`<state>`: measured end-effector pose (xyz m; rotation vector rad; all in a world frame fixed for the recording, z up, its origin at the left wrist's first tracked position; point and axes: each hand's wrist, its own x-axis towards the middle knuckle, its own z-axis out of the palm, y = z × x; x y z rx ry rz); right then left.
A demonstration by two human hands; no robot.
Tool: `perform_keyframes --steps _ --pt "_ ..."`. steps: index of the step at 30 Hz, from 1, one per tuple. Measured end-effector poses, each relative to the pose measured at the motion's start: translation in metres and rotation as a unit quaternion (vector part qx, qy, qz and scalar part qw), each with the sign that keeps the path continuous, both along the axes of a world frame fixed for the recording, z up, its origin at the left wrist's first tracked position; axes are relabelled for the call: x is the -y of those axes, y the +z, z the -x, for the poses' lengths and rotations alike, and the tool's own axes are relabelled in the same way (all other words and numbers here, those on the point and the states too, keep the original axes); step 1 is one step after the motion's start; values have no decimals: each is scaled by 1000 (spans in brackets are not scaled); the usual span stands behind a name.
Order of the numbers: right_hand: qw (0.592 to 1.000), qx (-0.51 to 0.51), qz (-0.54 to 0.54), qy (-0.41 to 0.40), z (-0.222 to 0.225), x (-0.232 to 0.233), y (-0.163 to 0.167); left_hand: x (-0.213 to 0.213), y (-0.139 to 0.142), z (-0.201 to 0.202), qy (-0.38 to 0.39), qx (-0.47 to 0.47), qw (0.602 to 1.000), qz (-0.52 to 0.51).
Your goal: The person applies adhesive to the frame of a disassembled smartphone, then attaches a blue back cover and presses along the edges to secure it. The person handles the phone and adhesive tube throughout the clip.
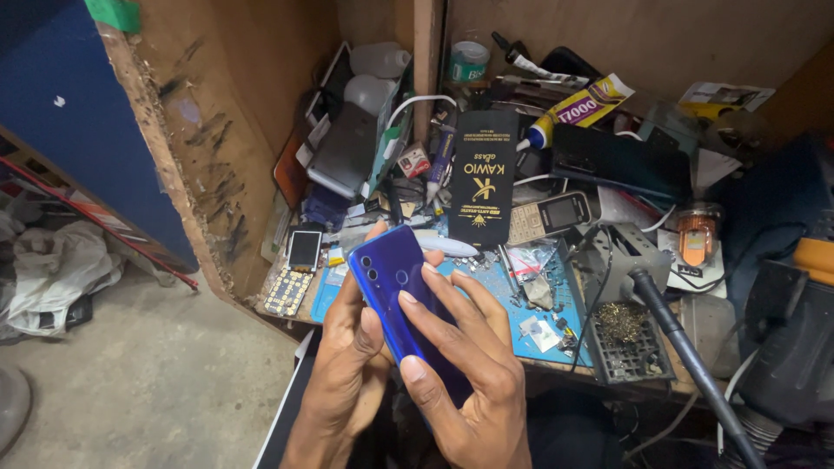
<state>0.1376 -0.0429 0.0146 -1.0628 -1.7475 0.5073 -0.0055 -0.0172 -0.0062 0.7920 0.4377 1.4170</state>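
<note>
A blue phone (395,291) is held up in the middle of the view, above the near edge of a messy work table (556,343). We see the back of the phone. It is shiny and deep blue, a bit purple lower down. Near its top corner there are small round camera eyes in a row, and a little round ring sits in the middle of the back. The phone leans, with its top toward the upper left. The left hand (347,373) is curled around the phone's left side, with the thumb pressed on the back and a fingertip peeking over the top edge. The right hand (465,365) holds the other side, with its fingers (434,304) laid flat across the blue back and its thumb by the lower part. Both hands are closed on the phone, not wide open. Behind the phone, on the table, stands a tall black flat box (483,178) with gold marks. Just beside it lies an old grey phone with buttons (549,215). A tube of glue (578,108) with a yellow and white label lies farther back. To the left sits a small screen part (304,250). A blue mat (512,304) with tiny bits on it covers the table under the hands. On the right is a grey metal stand (621,260).
</note>
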Motion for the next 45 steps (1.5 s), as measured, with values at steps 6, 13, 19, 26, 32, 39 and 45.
perform_keyframes --steps 6,13,19,26,32,39,45 --pt "1000 8 -3 22 -5 -2 -5 -2 -5 -2 0 18 1000 -5" --pt "874 -387 291 39 -32 -13 -20 -3 -7 -1 -24 66 998 0" --pt "782 -392 445 190 -33 -13 -27 -5 -10 6 -39 108 993 -9" --pt "792 -364 450 192 -29 -14 -19 -5 -10 7 -16 100 995 -19" --pt "819 -364 422 134 -26 -15 -27 -7 -10 6 -8 74 993 97" --pt "838 -375 392 58 -24 -22 -41 -7 -16 -2 139 -170 963 156" --pt "841 -402 359 38 -27 -23 -45 -8 -12 -6 145 -194 961 135"
